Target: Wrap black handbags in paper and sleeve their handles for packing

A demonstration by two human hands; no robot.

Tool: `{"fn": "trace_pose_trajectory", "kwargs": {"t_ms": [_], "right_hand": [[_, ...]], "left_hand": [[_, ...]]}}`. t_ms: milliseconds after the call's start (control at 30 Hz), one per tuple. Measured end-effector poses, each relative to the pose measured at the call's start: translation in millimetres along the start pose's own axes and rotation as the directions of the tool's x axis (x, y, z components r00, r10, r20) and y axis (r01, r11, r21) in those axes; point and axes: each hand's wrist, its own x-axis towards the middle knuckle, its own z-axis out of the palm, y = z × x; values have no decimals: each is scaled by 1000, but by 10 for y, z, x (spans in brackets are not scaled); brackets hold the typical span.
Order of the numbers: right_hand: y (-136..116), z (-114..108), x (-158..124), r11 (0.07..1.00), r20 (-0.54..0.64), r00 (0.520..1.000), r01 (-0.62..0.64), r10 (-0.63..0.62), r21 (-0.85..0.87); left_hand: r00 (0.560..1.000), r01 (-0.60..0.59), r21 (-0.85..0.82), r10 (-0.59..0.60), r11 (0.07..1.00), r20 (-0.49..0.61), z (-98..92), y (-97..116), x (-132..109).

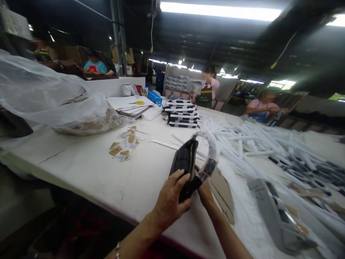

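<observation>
A black bag [184,158] with a zipper along its top edge stands tilted on the white table. Its handle [212,153] arches to the right, wrapped in clear plastic. My left hand [172,192] grips the near end of the bag, thumb low and fingers over its side. Behind the bag and handle base, my right hand [202,185] holds the far side; most of its fingers are hidden. Just right of that hand, flat grey-brown pieces [222,192] lie on the table.
Small tags [124,145] and a large plastic bag [54,97] lie left. Yellow scissors [138,103] rest on sheets beyond, beside stacked wrapped items [182,115]. White strips [248,144] and a grey bag [277,216] cover the right. Several people work behind.
</observation>
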Motion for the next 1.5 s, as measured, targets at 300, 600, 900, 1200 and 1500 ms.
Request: {"fn": "trace_pose_trajectory", "kwargs": {"t_ms": [300, 600, 900, 1200, 1500], "right_hand": [[-55, -151, -1110, 988, -144, 982, -102, 118, 114], [135, -729, -1303, 979, -343, 937, -126, 65, -159], [425, -833, -1245, 869, -211, 977, -86, -21, -487], [508, -1513, -1133, 866, -422, 907, -207, -4, -454], [619, -2276, -224, 611, -166, 911, -380, 378, -695]], "left_hand": [[954, 223, -100, -239, 970, -181, -161, -135, -247], [874, 465, -17, -456, 885, 171, -22, -105, -463], [866, 488, -28, -480, 872, 144, 37, -356, -275], [774, 623, -290, -520, 727, 360, 107, -229, -511], [791, 612, -359, -539, 705, 289, 201, -86, -581]]}}
